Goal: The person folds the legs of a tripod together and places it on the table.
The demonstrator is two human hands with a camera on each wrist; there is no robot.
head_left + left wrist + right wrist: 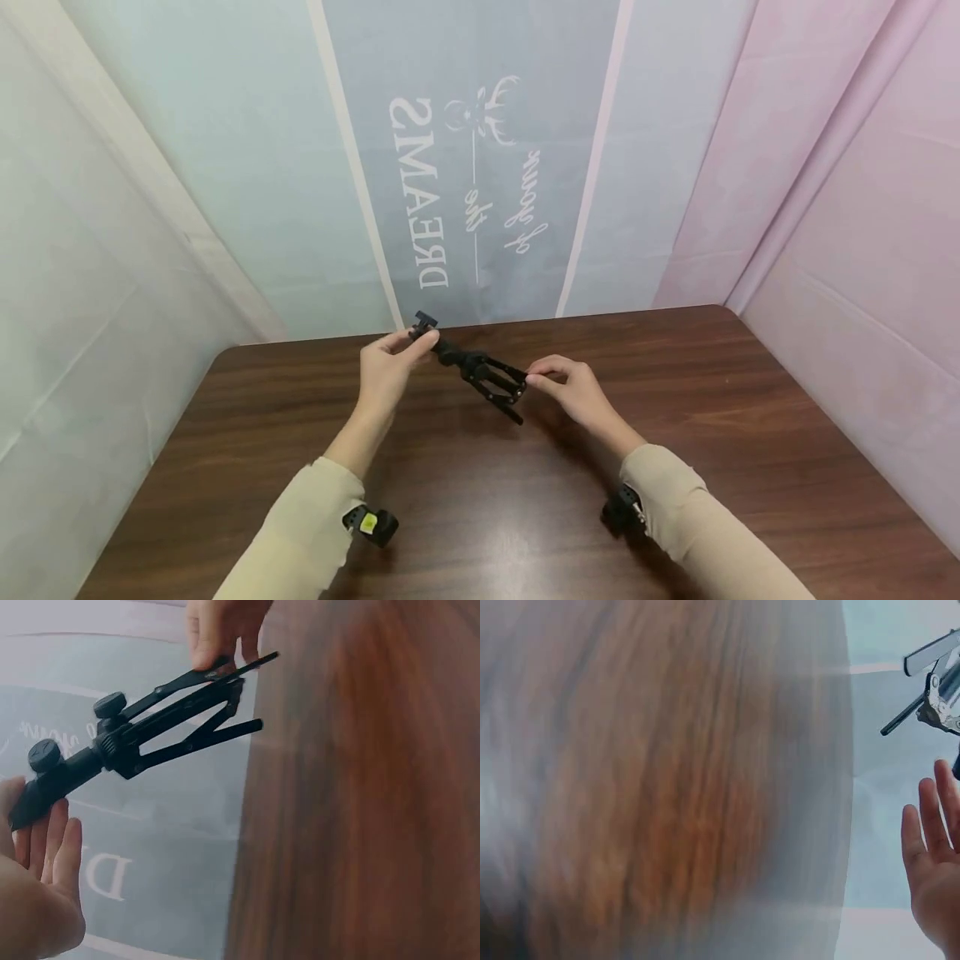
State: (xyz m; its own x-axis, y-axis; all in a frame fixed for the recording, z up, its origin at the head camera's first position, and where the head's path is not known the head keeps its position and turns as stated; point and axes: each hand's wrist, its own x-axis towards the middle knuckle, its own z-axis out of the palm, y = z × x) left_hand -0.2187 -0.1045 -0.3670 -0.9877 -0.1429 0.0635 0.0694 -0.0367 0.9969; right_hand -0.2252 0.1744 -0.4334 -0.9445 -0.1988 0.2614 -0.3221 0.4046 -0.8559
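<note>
A small black tripod [474,367] is held slantwise above the far part of the table, its legs partly spread. My left hand [384,372] grips it by the upper end, close under the flat mount [426,318]. With thumb and fingertips, my right hand [576,393] pinches the end of one leg. In the left wrist view, two round knobs show on the tripod [116,750], and the right hand [221,630] touches the leg from above. Only some leg parts [930,656] appear in the right wrist view, above the right hand [939,889]; the rest is cut off.
The brown wooden table [480,500] reaches back to a printed cloth backdrop [495,167] with mirrored lettering. Pale cloth walls stand to the left and right. A small black camera is strapped to each sleeved wrist.
</note>
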